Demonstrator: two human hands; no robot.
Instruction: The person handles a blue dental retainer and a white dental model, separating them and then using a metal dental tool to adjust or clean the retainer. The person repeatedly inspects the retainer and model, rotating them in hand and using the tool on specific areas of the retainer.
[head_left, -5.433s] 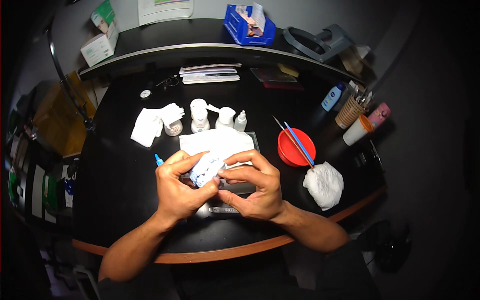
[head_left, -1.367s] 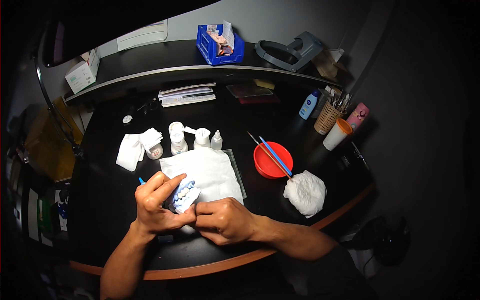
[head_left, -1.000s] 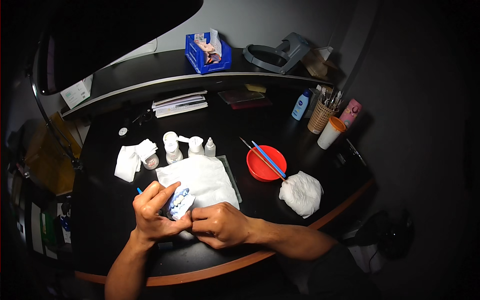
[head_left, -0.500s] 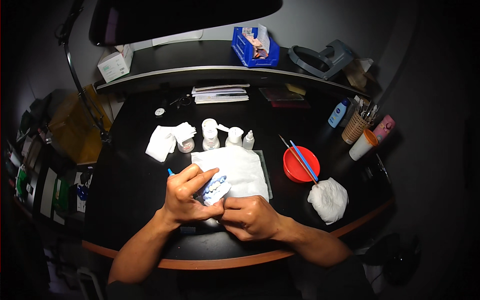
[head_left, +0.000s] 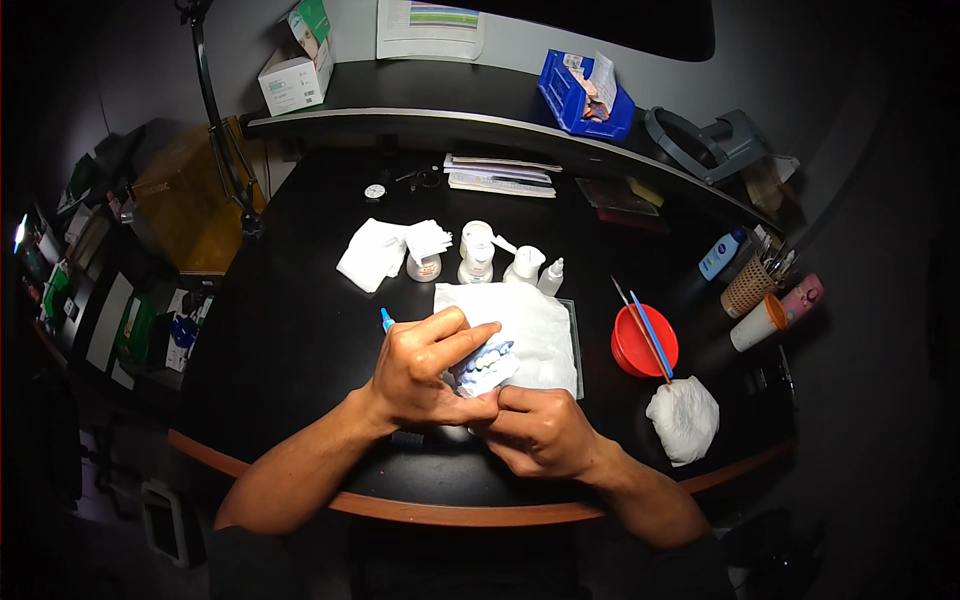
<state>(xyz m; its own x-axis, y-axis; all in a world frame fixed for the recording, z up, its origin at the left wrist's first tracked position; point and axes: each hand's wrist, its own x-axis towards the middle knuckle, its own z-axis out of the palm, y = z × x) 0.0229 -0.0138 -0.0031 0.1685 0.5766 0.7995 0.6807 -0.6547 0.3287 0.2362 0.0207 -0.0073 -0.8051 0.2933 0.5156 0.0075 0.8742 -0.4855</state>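
Black desk (head_left: 290,360): white bottles (head_left: 477,258), red bowl (head_left: 626,350) with slim tools (head_left: 653,336) across, left hand (head_left: 425,362) gripping dental model (head_left: 486,372), blocking part of paper towel (head_left: 543,338), right hand (head_left: 540,425) curled, grip unclear.

Dental laboratory workbench

A dental model (head_left: 485,367) with a row of teeth, held in a person's left hand (head_left: 425,365), points to a dental laboratory. The black, wood-edged surface (head_left: 290,370) carries a white dropper bottle (head_left: 551,278) beside small white containers (head_left: 477,255), a white paper towel (head_left: 540,345), and a red bowl (head_left: 628,362) with a slim blue-handled tool (head_left: 650,333) across it. A woven cup (head_left: 748,290) of thin hand tools stands at the right. On the raised shelf (head_left: 400,85) behind are a blue parts bin (head_left: 600,128) and a grey headband visor (head_left: 735,140).
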